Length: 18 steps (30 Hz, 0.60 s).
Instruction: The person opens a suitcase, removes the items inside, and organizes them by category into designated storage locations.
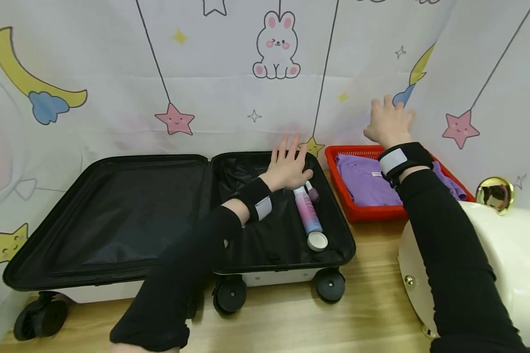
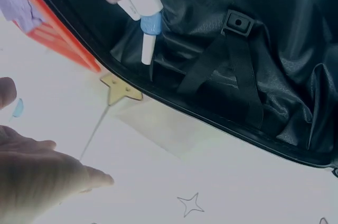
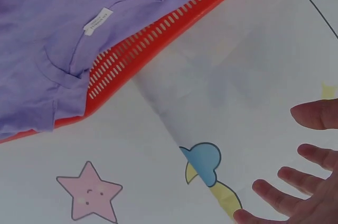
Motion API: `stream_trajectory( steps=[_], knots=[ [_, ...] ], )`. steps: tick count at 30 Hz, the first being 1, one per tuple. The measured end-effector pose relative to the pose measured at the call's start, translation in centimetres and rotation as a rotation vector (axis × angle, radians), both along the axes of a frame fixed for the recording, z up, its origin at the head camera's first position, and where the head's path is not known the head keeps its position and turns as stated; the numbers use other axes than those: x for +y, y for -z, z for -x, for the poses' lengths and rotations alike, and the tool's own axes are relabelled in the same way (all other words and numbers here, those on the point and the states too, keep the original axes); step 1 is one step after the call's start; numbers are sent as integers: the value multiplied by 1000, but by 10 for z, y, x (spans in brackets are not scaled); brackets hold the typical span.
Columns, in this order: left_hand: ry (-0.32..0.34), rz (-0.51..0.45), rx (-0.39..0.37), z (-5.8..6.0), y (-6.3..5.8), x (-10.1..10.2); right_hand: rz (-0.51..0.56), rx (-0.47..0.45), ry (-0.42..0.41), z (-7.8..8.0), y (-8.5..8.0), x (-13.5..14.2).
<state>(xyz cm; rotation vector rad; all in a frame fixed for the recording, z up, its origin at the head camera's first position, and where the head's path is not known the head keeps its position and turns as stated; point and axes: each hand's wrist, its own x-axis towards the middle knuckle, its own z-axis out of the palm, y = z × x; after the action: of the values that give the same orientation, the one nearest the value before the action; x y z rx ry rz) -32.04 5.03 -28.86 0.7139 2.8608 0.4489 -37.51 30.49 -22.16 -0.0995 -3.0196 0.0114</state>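
Observation:
A suitcase lies spread out with black lining (image 1: 141,215). In its right half are a pink-and-blue bottle (image 1: 306,211), a small purple item (image 1: 312,192) with a white end, and a round white-topped item (image 1: 317,241). The left wrist view shows the bottle's blue collar and white tip (image 2: 149,48). My left hand (image 1: 287,166) hovers over that half with fingers spread, holding nothing. Past the red basket (image 1: 362,213), my right hand (image 1: 389,122) is raised before the backdrop, its fingers apart and holding nothing. A purple garment (image 1: 366,181) with a white label lies in the basket.
A patterned white backdrop (image 1: 221,93) stands behind the suitcase and basket. At right is a glossy cream-coloured object (image 1: 503,245) with a round gold-rimmed mirror (image 1: 494,194). Black wheels (image 1: 330,284) protrude at the suitcase's near side, above the wood-look surface (image 1: 357,314).

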Motion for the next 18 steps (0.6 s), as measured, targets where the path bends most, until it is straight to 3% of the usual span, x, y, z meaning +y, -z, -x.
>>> stream_trajectory(
  steps=[4,8,13,18],
  knots=[
    [60,40,-23,-13,-1,-11,-30,-52,20,-5,-26,3],
    [101,56,-45,-22,0,-21,-93,-175,54,-18,-50,15],
    [83,60,-59,-27,5,-35,-147,-373,140,-51,-75,35],
    [49,61,-79,-26,9,-52,-171,-433,269,-84,-91,58]
  ],
)
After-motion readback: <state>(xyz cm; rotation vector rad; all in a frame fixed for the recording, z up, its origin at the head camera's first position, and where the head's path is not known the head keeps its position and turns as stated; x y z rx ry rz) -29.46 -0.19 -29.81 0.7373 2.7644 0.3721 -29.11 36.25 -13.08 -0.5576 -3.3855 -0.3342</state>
